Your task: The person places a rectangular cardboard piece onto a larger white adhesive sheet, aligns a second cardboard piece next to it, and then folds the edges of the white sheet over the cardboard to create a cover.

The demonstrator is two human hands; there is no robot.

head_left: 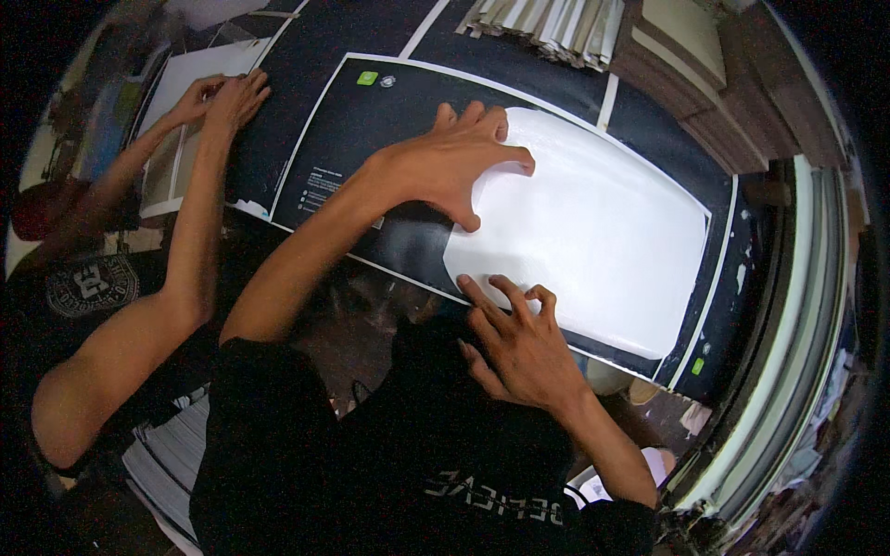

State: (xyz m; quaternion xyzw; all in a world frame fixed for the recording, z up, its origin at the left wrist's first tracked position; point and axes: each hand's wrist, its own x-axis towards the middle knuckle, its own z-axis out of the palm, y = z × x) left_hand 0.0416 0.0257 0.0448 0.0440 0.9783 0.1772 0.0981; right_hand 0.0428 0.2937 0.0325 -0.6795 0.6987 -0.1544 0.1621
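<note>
1. Grip of the right hand (524, 357) was loose, its fingers bent and apart, clasping nothing; their tips lay around the near edge of the white sheet (593, 232).
2. Just beyond, the left hand (445, 171) arched over the white sheet's left edge, thumb and forefinger spread with nothing pinched between them; whether those tips pressed down or merely hovered, I could not quite tell.
3. Under the hands, the white sheet lay on the right-hand part of a black printed sheet (399, 246) with a pale border, dark margin showing past its far edge.
4. Squaring or smoothing the white sheet on the black one seemed to be the step in hand; the next move, I judged, called for even pressure and a check of the edges against that border.
5. Farther off, to the left, a co-worker's hands (236, 102) were over a pale panel (199, 69).
6. Farthest, a bundle of pale strips (547, 28) lay beside stacked boards (681, 46).
</note>
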